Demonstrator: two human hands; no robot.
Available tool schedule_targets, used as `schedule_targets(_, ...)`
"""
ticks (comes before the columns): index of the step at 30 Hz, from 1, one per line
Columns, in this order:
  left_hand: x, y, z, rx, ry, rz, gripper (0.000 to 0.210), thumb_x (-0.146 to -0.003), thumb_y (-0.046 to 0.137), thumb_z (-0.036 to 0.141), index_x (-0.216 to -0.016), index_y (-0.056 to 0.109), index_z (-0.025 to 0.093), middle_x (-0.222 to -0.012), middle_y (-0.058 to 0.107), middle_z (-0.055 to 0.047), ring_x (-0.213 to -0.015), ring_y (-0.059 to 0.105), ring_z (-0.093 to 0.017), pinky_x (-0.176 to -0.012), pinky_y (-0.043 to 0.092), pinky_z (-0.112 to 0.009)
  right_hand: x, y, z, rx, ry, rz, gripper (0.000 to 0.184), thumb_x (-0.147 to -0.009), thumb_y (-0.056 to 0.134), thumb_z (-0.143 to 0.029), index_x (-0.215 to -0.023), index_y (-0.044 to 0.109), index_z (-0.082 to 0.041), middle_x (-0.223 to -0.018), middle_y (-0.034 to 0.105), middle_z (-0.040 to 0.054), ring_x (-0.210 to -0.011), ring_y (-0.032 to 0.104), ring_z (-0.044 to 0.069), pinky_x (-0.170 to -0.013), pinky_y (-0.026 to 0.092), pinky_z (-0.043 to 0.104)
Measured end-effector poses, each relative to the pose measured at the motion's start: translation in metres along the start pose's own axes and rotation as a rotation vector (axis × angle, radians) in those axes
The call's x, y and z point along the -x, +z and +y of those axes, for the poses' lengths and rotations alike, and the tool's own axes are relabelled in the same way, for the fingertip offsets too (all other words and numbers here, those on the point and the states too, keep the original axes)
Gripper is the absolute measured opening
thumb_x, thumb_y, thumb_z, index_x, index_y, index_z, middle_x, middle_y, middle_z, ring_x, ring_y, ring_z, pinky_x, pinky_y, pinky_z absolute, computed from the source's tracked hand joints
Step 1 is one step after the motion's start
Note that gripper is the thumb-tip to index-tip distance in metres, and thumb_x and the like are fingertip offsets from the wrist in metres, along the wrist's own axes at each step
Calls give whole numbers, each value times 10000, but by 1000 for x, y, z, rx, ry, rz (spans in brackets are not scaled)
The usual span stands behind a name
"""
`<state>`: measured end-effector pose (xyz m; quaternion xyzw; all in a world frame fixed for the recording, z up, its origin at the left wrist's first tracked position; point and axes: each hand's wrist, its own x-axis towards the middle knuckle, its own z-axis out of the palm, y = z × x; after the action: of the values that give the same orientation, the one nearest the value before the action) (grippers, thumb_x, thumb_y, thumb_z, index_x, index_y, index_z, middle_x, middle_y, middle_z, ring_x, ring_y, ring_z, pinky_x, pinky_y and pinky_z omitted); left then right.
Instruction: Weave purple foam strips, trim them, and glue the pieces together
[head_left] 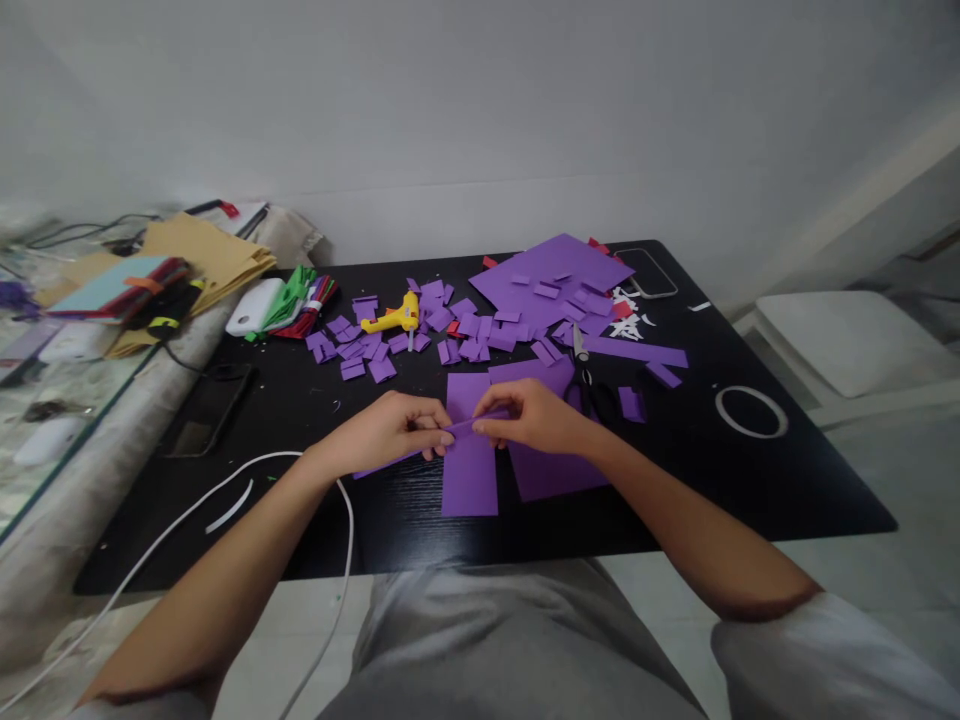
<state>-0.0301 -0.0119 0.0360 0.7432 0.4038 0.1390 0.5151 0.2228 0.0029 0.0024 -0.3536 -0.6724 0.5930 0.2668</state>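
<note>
My left hand (401,428) and my right hand (529,415) pinch a narrow purple paper strip (463,427) between them. One end of the strip reaches down to the left past my left hand. Beneath it lies a purple paper rectangle (470,485) on the black table. A larger purple sheet (551,470) rests partly under my right hand and forearm. Beyond my hands, many small folded purple pieces (382,368) are scattered. A yellow glue gun (391,317) lies on its side among them.
Scissors (581,365) lie right of my right hand, near a long purple strip (637,351). A large purple sheet (551,270) is at the back. A tape ring (750,412) sits at right. A white cable (247,463) crosses the left side, near a dark phone (206,410).
</note>
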Motion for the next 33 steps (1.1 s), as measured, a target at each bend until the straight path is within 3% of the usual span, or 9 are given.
schedule_targets(6,-2,6,-3,131,-67,-65,244,-878,758,376,-851,626,173,-742,777,-41,-662,718,-156,-643,522,-233,-4,-4,-2,-238,-16,91,340,-731,890,-389,-898,720,-147,-687,708,1,-623,688,138,-662,589,286)
schedule_targets(9,-8,10,-1,169,-32,-86,272,-932,698,432,-920,655,164,-826,789,-69,-746,745,-182,-690,553,-263,-3,-3,-3,-275,-23,85,354,-723,905,-393,-904,726,-148,-697,719,5,-631,691,140,-667,593,292)
schedule_targets(12,-13,12,2,158,46,-13,325,-1006,586,456,-985,708,156,-889,797,-87,-813,758,-192,-772,579,-292,-3,-2,-3,-284,-29,60,373,-718,913,-406,-918,735,-147,-699,725,7,-644,700,144,-675,598,295)
schedule_targets(16,-14,19,0,172,99,66,353,-1013,583,455,-907,728,151,-810,790,-78,-747,758,-183,-759,592,-290,-3,0,-2,-312,-38,78,375,-713,919,-403,-927,738,-154,-735,748,11,-656,719,148,-694,618,303)
schedule_targets(24,-15,35,-10,377,39,202,402,-943,671,527,-831,703,142,-736,781,-79,-651,743,-181,-674,608,-292,-6,9,0,-419,-39,291,392,-658,943,-387,-891,704,-182,-744,767,1,-695,762,178,-706,658,328)
schedule_targets(30,-15,37,-9,397,28,208,433,-886,728,558,-771,691,142,-702,770,-70,-620,716,-172,-630,564,-269,-7,16,6,-440,-47,281,385,-648,948,-401,-875,731,-178,-749,765,4,-689,750,174,-731,661,347)
schedule_targets(33,-17,38,-9,366,66,280,479,-904,685,597,-729,686,150,-679,747,-54,-626,697,-167,-630,551,-264,-6,19,7,-438,-51,290,368,-646,948,-400,-876,762,-181,-745,762,-2,-687,738,162,-754,661,342)
